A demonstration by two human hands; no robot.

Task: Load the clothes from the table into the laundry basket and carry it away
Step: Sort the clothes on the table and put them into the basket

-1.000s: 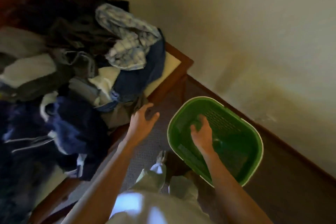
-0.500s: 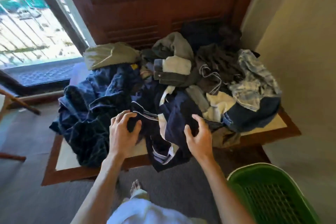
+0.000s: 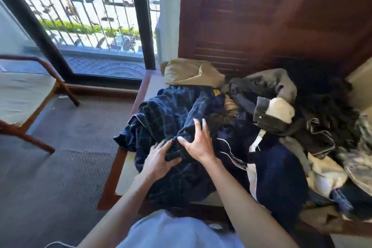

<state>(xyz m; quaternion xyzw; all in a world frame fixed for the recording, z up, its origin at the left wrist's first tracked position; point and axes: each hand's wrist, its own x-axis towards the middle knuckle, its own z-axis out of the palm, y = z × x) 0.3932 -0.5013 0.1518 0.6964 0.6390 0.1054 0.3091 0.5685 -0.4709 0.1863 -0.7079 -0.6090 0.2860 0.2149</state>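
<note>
A: Both hands have moved since a second ago, when the right one was down in the green basket. Where are they?

B: On the dark plaid garment (image 3: 171, 119), which lies at the window end of the low wooden table (image 3: 112, 175). The left hand (image 3: 159, 159) has its thumb and fingers curled into a fold of it, gripping. The right hand (image 3: 198, 143), just beside the left, lies on the same cloth with fingers spread and bent; whether it has truly caught the fabric cannot be told.

A: And half a second ago?

B: They hovered over the navy piece; now they have settled further toward the window.

A: The basket?

B: Out of view at present. The clothes pile (image 3: 281, 119) covers the table from the plaid garment away to the far end.

A: So loading has barely begun?

B: Likely so; the plaid garment looks to be the first lift.
</note>
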